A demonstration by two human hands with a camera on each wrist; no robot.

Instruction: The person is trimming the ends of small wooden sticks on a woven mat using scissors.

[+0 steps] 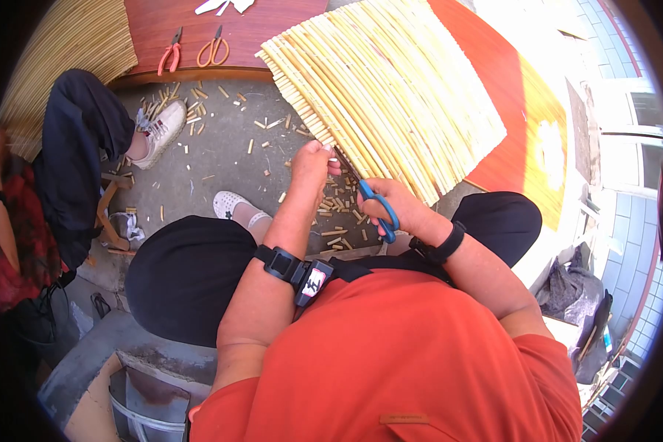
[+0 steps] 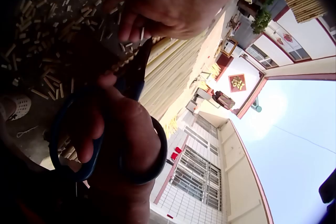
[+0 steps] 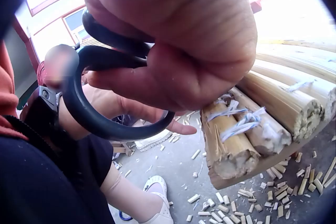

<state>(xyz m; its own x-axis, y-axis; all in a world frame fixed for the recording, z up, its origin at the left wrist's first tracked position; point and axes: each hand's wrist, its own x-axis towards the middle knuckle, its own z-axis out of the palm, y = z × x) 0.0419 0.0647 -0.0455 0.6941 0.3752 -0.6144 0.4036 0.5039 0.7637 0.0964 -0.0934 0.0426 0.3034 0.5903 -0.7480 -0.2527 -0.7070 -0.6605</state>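
Note:
A mat of yellow reed stalks (image 1: pixel 390 88) slopes up from near the person's knees, its trimmed edge towards the hands. White string knots (image 3: pixel 247 121) tie the stalk ends. The right hand (image 1: pixel 401 208) grips scissors with blue loop handles (image 1: pixel 379 210), fingers through the loops, beside the mat's near corner. Their blades point along the stalk ends and are mostly hidden. At the same edge, just ahead of the blades, is the left hand (image 1: pixel 311 171). Its fingers bend towards the thumb, and a small pale reed piece (image 2: pixel 142 33) shows between the fingertips.
Many cut reed stubs (image 1: pixel 339 202) litter the grey floor. Red-handled pliers (image 1: pixel 171 56) and orange-handled scissors (image 1: pixel 214 50) lie on the reddish board (image 1: pixel 236 22). Another person's leg (image 1: pixel 77 140) and shoe (image 1: pixel 160 136) are at left, near a second mat (image 1: pixel 66 59).

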